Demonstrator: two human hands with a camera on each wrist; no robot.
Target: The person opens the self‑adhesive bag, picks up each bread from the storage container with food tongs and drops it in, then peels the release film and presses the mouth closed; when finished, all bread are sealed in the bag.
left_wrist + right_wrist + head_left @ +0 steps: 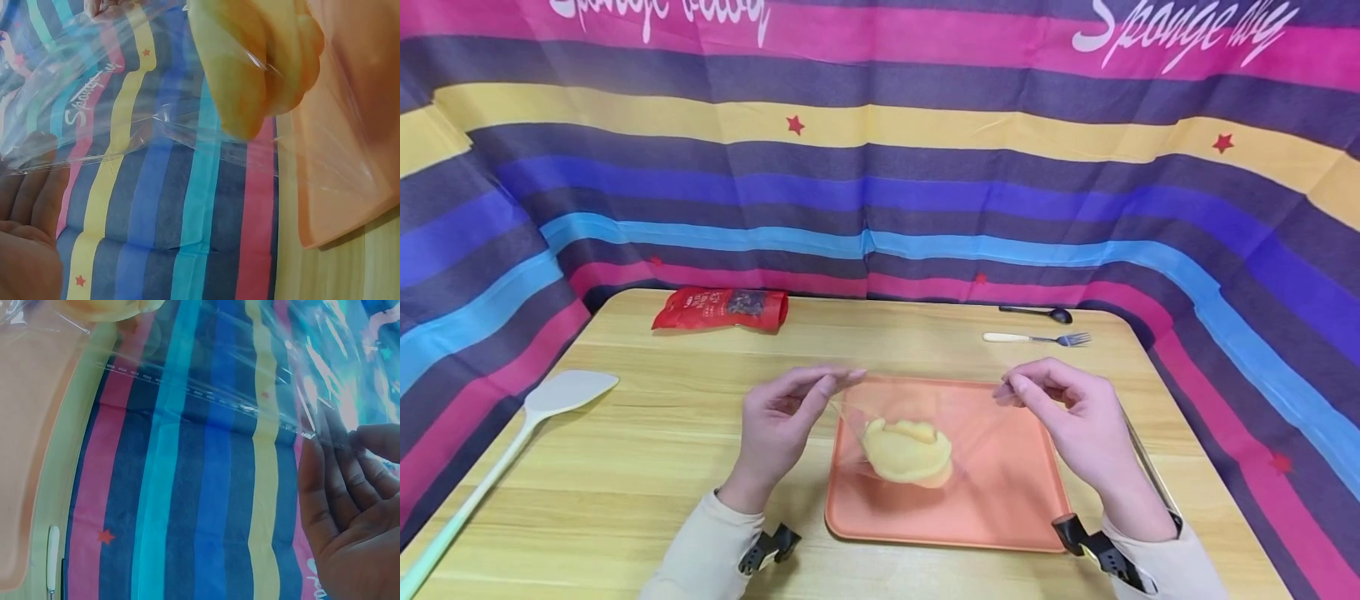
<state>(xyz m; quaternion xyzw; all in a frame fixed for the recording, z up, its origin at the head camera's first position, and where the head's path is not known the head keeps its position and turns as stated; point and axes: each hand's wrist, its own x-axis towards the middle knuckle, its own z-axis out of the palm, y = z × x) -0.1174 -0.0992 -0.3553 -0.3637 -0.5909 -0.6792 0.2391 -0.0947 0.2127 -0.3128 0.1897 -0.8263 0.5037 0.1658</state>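
Observation:
A clear plastic bag (187,390) is stretched between both hands above an orange tray (1007,508). My left hand (778,421) pinches one side of it between thumb and fingers. On the other side my right hand (1078,417) pinches the film, its thumb against the fingertips in the right wrist view. A yellow, lumpy thing with rounded, finger-like bumps (250,69) hangs within the film; its kind is unclear. Glare crosses its surface in the left wrist view. A dashed seam runs along the bag near the right hand.
At the back left of the wooden table (647,467) lies a red packet (722,310). A black spoon (1060,316) and a white-handled fork (1037,338) lie at the back right. A long spatula (561,393) lies at left. A thin metal rod (1146,458) is beside the right forearm.

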